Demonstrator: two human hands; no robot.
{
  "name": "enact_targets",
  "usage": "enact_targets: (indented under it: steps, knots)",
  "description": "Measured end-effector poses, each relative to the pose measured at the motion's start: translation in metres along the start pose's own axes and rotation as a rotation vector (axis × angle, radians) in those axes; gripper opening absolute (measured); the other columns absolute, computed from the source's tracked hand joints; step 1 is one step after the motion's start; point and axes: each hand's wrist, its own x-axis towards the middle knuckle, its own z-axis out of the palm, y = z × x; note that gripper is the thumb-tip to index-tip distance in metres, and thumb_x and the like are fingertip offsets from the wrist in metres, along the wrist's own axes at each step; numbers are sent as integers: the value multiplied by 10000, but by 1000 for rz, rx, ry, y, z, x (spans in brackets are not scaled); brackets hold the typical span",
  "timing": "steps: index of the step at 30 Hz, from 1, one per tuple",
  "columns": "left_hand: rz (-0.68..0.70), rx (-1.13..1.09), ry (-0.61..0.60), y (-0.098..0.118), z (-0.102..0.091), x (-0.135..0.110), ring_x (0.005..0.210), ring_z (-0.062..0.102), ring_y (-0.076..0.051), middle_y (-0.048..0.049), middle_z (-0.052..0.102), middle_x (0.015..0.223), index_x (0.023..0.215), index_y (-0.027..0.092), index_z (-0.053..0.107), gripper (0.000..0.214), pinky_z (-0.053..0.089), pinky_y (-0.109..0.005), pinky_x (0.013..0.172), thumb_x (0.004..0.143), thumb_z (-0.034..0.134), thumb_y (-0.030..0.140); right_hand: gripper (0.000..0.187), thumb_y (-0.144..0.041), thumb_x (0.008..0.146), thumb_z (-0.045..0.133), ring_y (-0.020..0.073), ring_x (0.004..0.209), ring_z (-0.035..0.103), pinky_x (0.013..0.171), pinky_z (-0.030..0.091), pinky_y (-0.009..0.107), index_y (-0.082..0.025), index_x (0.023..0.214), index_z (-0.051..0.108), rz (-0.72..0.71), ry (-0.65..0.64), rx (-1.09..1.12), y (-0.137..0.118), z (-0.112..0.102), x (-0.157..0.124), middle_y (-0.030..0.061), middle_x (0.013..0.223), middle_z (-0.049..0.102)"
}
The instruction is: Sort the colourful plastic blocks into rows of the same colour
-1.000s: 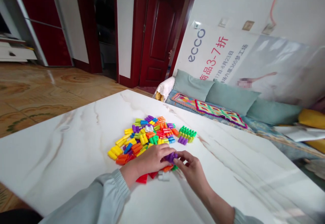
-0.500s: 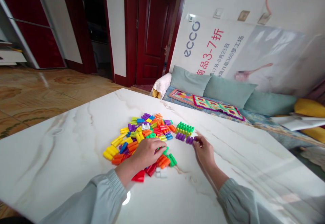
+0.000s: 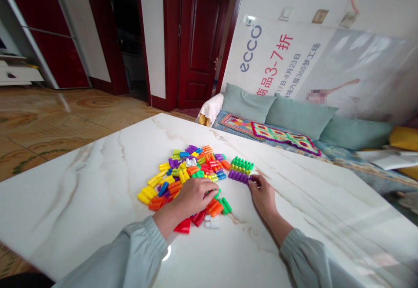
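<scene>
Alignment at my right hand (image 3: 264, 194)

It pinched the end of the purple row (image 3: 238, 177), seemingly fitting it to the green blocks (image 3: 242, 163) beyond; steady pressing seemed called for. My left hand (image 3: 197, 195) curled over loose blocks (image 3: 183, 175), its hold unclear.

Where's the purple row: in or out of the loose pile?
Out: the purple row, the right hand at its end, lies beside a yellowish row, apart from the loose pile.

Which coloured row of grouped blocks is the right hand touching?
The purple row, nearest the person: the right hand touches its right end, while the yellow-green row and green blocks lie beyond.
</scene>
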Motion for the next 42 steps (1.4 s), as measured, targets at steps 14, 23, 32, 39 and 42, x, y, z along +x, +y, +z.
enact_targets:
  steps: [14,23,32,39,42]
  knots:
    - [-22,-15,-16,1,0,0,791,677,-167,-22,734,845,896,229,718,168,504,-267,737,893,551,218,282,-445,921,462,160,595,570,575,423,266,-199,988,583,-186,-349,83,-55,7,-65,2,687,617]
    - [-25,-13,-6,0,1,-1,773,678,-164,-21,737,829,859,226,723,169,499,-270,735,890,558,206,305,-404,968,370,190,753,662,665,456,278,-218,952,610,-318,-441,-63,-74,16,-67,51,883,690]
    - [-30,-15,15,0,-4,1,782,687,-164,-18,747,853,893,217,723,158,513,-269,742,889,565,216,323,-427,989,340,204,784,691,657,435,273,-211,1043,574,-446,-499,-174,-79,14,-72,55,902,724]
    - [-60,-66,117,7,-4,0,841,703,-175,-21,760,907,925,222,726,156,534,-289,793,872,582,199,345,-455,990,335,209,792,682,664,413,277,-198,1053,557,-474,-497,-149,-79,14,-72,57,908,716]
    - [-143,-124,265,7,-10,3,819,697,-168,-30,756,893,919,208,721,167,540,-278,771,883,558,204,364,-479,985,333,208,754,680,638,397,274,-202,1021,566,-463,-487,-167,-79,14,-73,54,860,716]
